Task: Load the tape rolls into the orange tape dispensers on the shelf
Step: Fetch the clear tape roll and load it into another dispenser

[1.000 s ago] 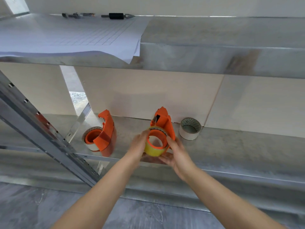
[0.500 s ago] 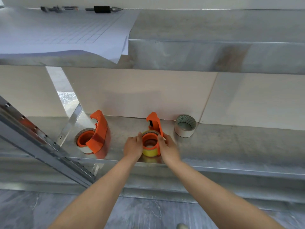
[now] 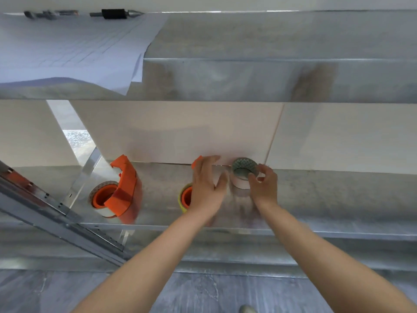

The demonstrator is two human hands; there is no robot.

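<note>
Two orange tape dispensers stand on the metal shelf (image 3: pixel 327 199). The left dispenser (image 3: pixel 123 190) holds a pale tape roll (image 3: pixel 100 196). The middle dispenser (image 3: pixel 187 196) carries a yellow roll and is mostly hidden behind my left hand (image 3: pixel 206 186), which hovers over it with fingers spread. A white tape roll (image 3: pixel 242 175) stands against the back wall. My right hand (image 3: pixel 264 185) has its fingers curled around the roll's right side, touching it.
The upper shelf (image 3: pixel 248 77) juts out overhead with a sheet of gridded paper (image 3: pixel 74 48) and pens (image 3: pixel 115 13) on it. A slanted metal upright (image 3: pixel 58 224) crosses at left. Grey floor lies below.
Both hands have let go of the middle dispenser, which now rests on the shelf. My right hand moved right to the white roll; my left hand rose and opened.
</note>
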